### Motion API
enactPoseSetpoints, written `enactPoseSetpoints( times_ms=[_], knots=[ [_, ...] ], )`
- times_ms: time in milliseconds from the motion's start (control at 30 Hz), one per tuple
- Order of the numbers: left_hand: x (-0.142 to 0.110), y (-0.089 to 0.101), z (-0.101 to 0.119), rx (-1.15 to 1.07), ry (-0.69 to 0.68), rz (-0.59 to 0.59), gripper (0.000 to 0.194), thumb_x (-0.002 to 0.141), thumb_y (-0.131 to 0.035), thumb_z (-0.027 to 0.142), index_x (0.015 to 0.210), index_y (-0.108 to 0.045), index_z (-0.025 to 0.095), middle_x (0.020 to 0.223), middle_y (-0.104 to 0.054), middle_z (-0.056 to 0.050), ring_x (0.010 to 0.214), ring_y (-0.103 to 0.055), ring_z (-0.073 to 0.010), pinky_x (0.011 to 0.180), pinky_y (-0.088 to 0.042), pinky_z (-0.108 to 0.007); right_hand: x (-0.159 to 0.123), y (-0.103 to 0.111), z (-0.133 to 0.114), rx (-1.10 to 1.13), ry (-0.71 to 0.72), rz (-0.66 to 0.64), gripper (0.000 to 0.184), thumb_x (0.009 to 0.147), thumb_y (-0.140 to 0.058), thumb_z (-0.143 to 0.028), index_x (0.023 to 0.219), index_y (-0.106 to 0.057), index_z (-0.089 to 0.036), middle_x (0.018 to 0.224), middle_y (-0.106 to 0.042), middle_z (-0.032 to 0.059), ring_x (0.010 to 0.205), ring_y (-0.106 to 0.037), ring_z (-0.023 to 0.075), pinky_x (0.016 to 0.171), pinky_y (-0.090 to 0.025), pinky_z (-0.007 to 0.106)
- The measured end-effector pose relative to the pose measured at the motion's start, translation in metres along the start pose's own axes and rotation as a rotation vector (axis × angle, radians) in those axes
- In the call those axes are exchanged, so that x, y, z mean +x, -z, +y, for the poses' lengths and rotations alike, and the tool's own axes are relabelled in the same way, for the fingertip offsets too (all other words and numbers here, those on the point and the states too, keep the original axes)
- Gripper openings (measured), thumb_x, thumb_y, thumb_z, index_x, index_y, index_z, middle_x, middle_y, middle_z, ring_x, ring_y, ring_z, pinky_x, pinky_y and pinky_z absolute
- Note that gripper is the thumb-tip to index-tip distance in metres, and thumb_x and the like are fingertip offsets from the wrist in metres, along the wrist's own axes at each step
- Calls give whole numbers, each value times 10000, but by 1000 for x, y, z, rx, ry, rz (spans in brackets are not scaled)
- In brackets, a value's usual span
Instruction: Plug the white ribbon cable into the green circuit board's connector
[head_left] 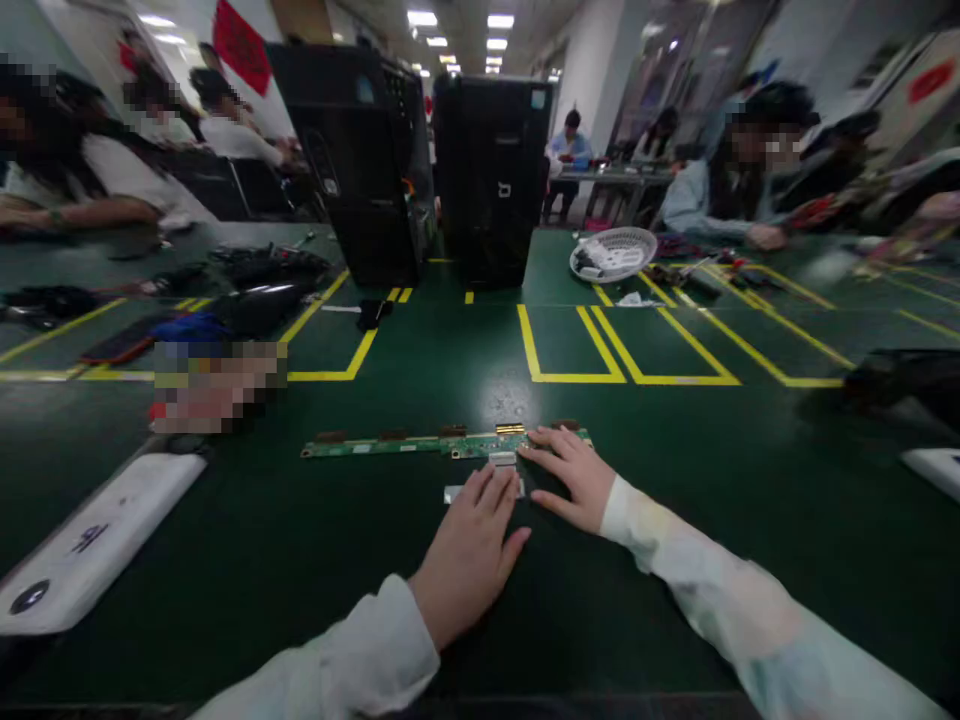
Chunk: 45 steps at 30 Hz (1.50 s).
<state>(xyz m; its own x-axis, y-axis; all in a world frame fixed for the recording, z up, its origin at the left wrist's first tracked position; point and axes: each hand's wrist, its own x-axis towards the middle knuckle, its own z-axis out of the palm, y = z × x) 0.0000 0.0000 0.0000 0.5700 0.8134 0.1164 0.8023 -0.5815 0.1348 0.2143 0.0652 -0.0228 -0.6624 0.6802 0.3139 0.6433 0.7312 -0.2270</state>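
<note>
Lit by ceiling panels [501, 21], a workroom [592, 60] is filled by a dark green bench [360, 620], its top marked with yellow tape [577, 379]. Two black tower cases [491, 190] are stood upright at upper centre. Seats are taken by co-workers at upper left [240, 135] and upper right [720, 190] of the frame. A long white casing [101, 540] is laid at lower left; a pale basket [637, 243], loaded with small items, is set right of the towers. At centre, a long, narrow green circuit board [375, 447] is laid crosswise. Its right end is touched by the fingertips of the right hand [571, 478], whose grip is released, fingers spread. The left hand [472, 555] is held just below the board, its grip likewise unclenched, thumb apart. Partly covered by its fingers is a silvery strip [451, 494]; above them, a small white piece [502, 459] is seen at the board's lower edge.
</note>
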Motion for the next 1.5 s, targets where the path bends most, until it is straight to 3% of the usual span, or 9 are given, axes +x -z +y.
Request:
enactPoseSetpoints(
  times_ms=[467, 1133, 1500],
  knots=[
    [4, 3, 11, -73, 150, 30, 560, 951, -417, 434, 1375, -478, 73, 1428, -510, -152, 1346, -432, -300, 1136, -343, -490, 1, 3, 1, 0, 12, -7, 564, 900, -520, -494, 1356, -525, -162, 1387, -489, 183, 1315, -413, 319, 1076, -341, 566],
    [3, 7, 2, -69, 85, 11, 575, 936, -459, 436, 1397, -438, 93, 1455, -481, -151, 1373, -400, -296, 1139, -330, -503, -1, 3, 3, 39, 9, -27, 569, 883, -554, -451, 1378, -504, -177, 1430, -454, 177, 1360, -370, 312, 1102, -304, 578],
    [7, 9, -3, -121, 93, 127, 442, 955, -445, 365, 1336, -501, 149, 1355, -580, -116, 1280, -513, -253, 1109, -378, -482, 4, 4, 4, 20, 6, -8, 501, 882, -561, -421, 1321, -554, -179, 1355, -508, 169, 1278, -443, 303, 1049, -384, 532]
  ],
)
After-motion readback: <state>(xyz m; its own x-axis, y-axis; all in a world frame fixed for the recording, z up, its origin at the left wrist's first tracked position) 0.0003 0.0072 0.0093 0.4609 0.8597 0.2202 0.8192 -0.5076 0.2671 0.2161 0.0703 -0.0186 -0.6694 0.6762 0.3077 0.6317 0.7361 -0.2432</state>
